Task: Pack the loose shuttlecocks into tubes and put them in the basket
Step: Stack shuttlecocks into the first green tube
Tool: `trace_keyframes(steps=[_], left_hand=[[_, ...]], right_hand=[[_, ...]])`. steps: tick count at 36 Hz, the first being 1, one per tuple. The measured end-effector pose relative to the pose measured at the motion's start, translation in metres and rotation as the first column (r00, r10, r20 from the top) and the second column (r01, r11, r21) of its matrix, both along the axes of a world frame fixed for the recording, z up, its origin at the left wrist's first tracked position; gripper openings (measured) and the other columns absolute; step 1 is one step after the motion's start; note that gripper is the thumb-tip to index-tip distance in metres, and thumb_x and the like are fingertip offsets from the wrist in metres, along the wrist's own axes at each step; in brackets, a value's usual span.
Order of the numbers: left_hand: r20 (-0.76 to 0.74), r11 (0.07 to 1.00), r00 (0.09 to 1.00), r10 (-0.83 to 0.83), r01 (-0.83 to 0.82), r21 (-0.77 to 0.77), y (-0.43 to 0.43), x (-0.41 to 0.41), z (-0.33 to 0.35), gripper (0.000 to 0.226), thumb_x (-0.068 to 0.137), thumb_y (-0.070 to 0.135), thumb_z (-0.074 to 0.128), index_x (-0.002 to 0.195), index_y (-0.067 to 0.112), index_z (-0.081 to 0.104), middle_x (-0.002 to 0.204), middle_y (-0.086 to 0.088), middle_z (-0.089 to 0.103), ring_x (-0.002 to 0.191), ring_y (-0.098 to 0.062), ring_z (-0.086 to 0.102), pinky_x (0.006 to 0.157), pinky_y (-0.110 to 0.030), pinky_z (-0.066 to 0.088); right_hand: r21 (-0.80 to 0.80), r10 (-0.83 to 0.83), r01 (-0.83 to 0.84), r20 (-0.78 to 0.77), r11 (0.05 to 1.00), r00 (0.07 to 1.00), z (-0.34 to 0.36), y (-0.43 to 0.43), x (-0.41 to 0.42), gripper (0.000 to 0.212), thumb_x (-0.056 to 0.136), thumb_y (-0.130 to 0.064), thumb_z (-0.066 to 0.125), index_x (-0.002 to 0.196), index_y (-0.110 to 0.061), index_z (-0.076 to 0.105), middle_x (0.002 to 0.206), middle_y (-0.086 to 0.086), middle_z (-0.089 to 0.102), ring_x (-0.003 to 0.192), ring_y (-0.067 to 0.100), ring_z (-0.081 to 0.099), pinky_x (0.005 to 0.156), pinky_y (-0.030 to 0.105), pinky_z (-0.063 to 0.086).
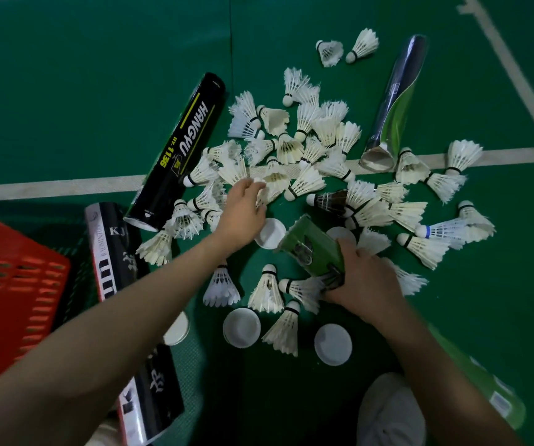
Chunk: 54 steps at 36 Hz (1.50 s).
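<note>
Looks down on a green sports-court floor [98,75] crossed by a white painted line [50,186]. Reaches with the left hand [243,209] into the near edge of a wide heap of white feather shuttlecocks [304,136], fingers curled and pinching one white feather shuttlecock [273,181], its round cork showing just past the fingertips. Grips with the right hand [367,280] a green cardboard tube [310,247], fingers and thumb wrapped round it, open mouth tilted toward the far left, near the left wrist.

Right of the left hand, in the heap, one dark-feathered shuttlecock [330,199]. More white shuttlecocks strewn nearer, between the two forearms, several standing on their skirts. Among these, a round white plastic cap [241,328] and a second white cap [332,344]; a third white cap [270,233] just left of the green tube's mouth.

Left of the heap, flat on the floor, a black cardboard tube lettered HANGYU [178,149], its near end touching shuttlecocks. Nearer and further left, a black-and-white tube with a red edge [114,252], passing under the left forearm. At the left edge, just beside it, a red slatted plastic basket [11,278]. Far right of the heap, a dark blue and green tube [394,101], its crushed near mouth resting on the white line.
</note>
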<state>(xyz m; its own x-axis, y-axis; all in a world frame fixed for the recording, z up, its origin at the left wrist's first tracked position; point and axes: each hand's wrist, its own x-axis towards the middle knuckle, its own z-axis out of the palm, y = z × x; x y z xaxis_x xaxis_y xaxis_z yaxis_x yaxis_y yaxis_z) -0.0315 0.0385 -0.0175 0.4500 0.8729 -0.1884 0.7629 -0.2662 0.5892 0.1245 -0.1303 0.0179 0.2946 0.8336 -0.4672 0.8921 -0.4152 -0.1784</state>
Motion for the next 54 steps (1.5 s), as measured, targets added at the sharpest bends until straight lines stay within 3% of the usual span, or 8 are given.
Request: trace_keyframes(steps=[3,6,13,19,24,33,45,54], left_hand=[[-0.303,0.959,0.924,-0.233,0.270,0.087,0.020,0.005,-0.006,0.079,0.085,0.005,0.055,0.151,0.015,0.011,0.159,-0.011,0.004,0.146,-0.028,0.000,0.118,-0.040,0.007],[-0.462,0.933,0.834,-0.301,0.358,0.040,0.030,0.012,-0.003,0.084,0.086,0.005,0.052,0.152,0.015,-0.001,0.159,-0.010,0.005,0.146,-0.026,-0.003,0.118,-0.044,0.006],[-0.532,0.906,0.819,-0.215,0.371,0.204,0.018,0.008,-0.010,0.045,0.082,0.007,0.065,0.124,0.008,0.050,0.126,-0.014,0.047,0.109,-0.028,0.052,0.087,-0.035,0.046],[0.041,0.992,0.999,0.026,-0.031,0.124,0.004,-0.011,0.016,0.012,0.093,0.020,0.056,0.096,0.010,0.061,0.094,-0.001,0.057,0.082,-0.016,0.054,0.075,-0.025,0.044],[0.461,0.918,0.827,0.321,-0.153,-0.366,-0.022,-0.031,0.042,0.011,0.096,0.018,0.052,0.088,0.012,0.057,0.075,-0.007,0.056,0.072,-0.016,0.054,0.075,-0.027,0.045],[0.535,0.892,0.807,0.252,0.020,-0.451,-0.058,-0.049,0.048,0.016,0.096,0.018,0.050,0.086,0.020,0.063,0.086,-0.003,0.058,0.086,-0.015,0.054,0.090,-0.036,0.043],[0.470,0.909,0.858,0.207,0.009,-0.417,-0.071,-0.069,0.045,0.023,0.098,0.038,0.040,0.090,0.020,0.051,0.067,0.011,0.041,0.067,-0.011,0.039,0.071,-0.033,0.034],[0.624,0.860,0.680,0.385,-0.020,-0.509,-0.068,-0.076,0.045,0.005,0.091,0.010,0.055,0.092,0.012,0.059,0.062,0.013,0.056,0.060,-0.002,0.049,0.061,-0.015,0.043]], right_hand=[[-0.014,-0.020,0.020,0.002,1.000,1.000,0.000,0.000,0.002,0.101,0.064,-0.057,0.073,0.141,-0.021,0.018,0.121,0.012,0.052,0.108,0.033,0.054,0.093,0.044,0.045],[-0.016,-0.050,0.049,-0.017,0.999,0.999,-0.001,0.000,0.004,0.105,0.063,-0.057,0.073,0.143,-0.020,0.015,0.123,0.012,0.051,0.110,0.034,0.053,0.095,0.047,0.044],[-0.004,-0.104,0.104,-0.072,0.995,0.992,-0.001,0.002,0.006,0.107,0.066,-0.053,0.073,0.146,-0.021,0.010,0.127,0.013,0.049,0.112,0.036,0.051,0.092,0.044,0.046],[0.000,-0.007,0.007,0.006,1.000,1.000,0.003,0.001,0.001,0.098,0.069,-0.058,0.067,0.143,-0.019,0.016,0.120,0.011,0.051,0.107,0.032,0.054,0.087,0.039,0.045],[0.001,0.022,-0.022,-0.006,1.000,1.000,0.004,0.004,-0.008,0.096,0.072,-0.055,0.067,0.144,-0.020,0.014,0.131,0.011,0.046,0.117,0.030,0.049,0.095,0.041,0.038],[0.019,0.051,-0.051,-0.037,0.999,0.998,0.016,0.001,-0.022,0.102,0.072,-0.052,0.069,0.147,-0.021,0.007,0.132,0.010,0.043,0.118,0.031,0.045,0.094,0.042,0.044],[0.019,0.143,-0.144,0.018,0.989,0.990,0.021,-0.001,-0.037,0.100,0.074,-0.063,0.059,0.149,-0.024,0.006,0.134,0.006,0.042,0.122,0.028,0.044,0.102,0.042,0.037],[0.044,0.145,-0.144,-0.022,0.989,0.989,0.012,0.001,-0.046,0.100,0.073,-0.055,0.067,0.150,-0.023,0.011,0.128,0.008,0.047,0.114,0.031,0.048,0.094,0.041,0.042]])
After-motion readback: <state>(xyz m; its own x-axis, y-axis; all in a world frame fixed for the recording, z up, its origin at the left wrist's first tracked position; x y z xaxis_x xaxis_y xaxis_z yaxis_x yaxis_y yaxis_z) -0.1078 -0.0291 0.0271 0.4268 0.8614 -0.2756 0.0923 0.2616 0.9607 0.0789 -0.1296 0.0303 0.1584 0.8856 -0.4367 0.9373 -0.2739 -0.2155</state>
